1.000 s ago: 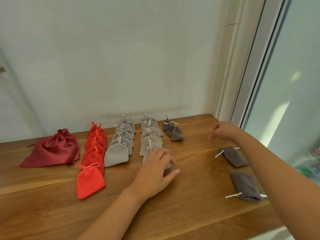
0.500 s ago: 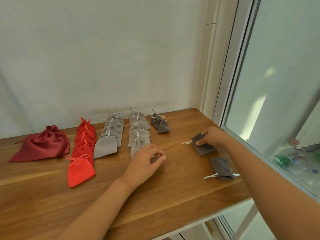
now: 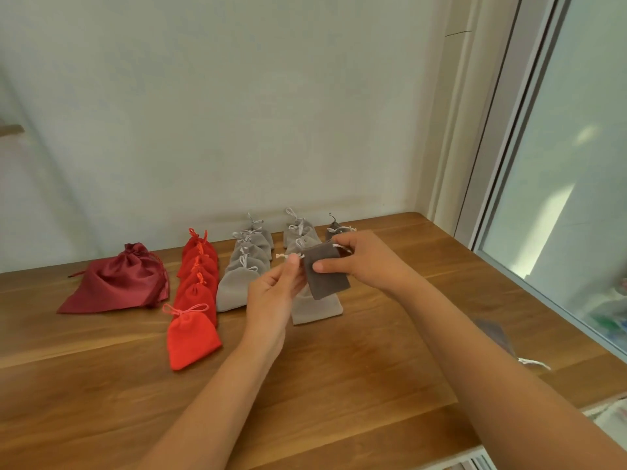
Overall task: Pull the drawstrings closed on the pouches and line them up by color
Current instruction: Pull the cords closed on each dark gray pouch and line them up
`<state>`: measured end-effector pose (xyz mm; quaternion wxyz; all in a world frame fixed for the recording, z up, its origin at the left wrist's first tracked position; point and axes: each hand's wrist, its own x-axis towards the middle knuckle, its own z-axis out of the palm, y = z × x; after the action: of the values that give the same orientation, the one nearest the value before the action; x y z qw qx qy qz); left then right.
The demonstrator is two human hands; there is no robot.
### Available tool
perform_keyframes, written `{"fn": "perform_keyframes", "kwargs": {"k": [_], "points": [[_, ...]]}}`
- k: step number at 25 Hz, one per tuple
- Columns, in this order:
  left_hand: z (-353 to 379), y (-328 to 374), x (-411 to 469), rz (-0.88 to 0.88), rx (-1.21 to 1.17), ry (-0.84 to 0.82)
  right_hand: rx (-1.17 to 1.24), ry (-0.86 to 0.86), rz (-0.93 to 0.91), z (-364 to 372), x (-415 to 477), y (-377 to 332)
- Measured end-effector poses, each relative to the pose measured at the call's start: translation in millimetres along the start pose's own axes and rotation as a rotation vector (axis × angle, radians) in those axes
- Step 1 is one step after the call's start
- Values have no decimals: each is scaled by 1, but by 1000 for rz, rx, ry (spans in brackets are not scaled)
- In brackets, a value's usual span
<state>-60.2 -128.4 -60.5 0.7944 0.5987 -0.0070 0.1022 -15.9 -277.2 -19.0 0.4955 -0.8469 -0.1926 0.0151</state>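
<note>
A dark grey pouch (image 3: pixel 324 274) is held in the air above the table, mouth up. My right hand (image 3: pixel 364 259) grips its right side, thumb across the front. My left hand (image 3: pixel 274 293) pinches the white drawstring (image 3: pixel 286 256) at the pouch's left. Behind it run a row of red pouches (image 3: pixel 196 290), two rows of light grey pouches (image 3: pixel 244 266) and a short row of dark grey ones (image 3: pixel 334 228). Another dark grey pouch (image 3: pixel 497 335) lies flat at the right, partly hidden by my right arm.
A large dark red satin bag (image 3: pixel 118 283) lies at the left of the wooden table (image 3: pixel 339 385). A white wall stands behind, a window frame (image 3: pixel 502 130) to the right. The table's right edge runs along the window.
My right hand lifted the dark grey pouch from the table's right side and brought it to the middle. My left hand rose from the light grey row and took its drawstring.
</note>
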Motion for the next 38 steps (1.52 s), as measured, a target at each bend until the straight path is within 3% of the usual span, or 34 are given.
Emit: {"fn": "perform_keyframes", "kwargs": {"k": [8, 14, 21, 29, 33, 38], "points": [[-17, 1, 17, 58, -91, 156, 319, -24, -91, 27, 16, 13], [-25, 7, 22, 69, -149, 140, 44, -71, -187, 23, 9, 19], [-41, 28, 30, 17, -435, 149, 113, -142, -245, 18, 4, 19], [-35, 26, 20, -182, 1, -28, 471, 76, -161, 21, 7, 26], [-32, 28, 12, -262, 295, -260, 405, -32, -237, 27, 5, 21], [-24, 33, 7, -227, 313, -357, 442, -81, -207, 29, 0, 16]]}}
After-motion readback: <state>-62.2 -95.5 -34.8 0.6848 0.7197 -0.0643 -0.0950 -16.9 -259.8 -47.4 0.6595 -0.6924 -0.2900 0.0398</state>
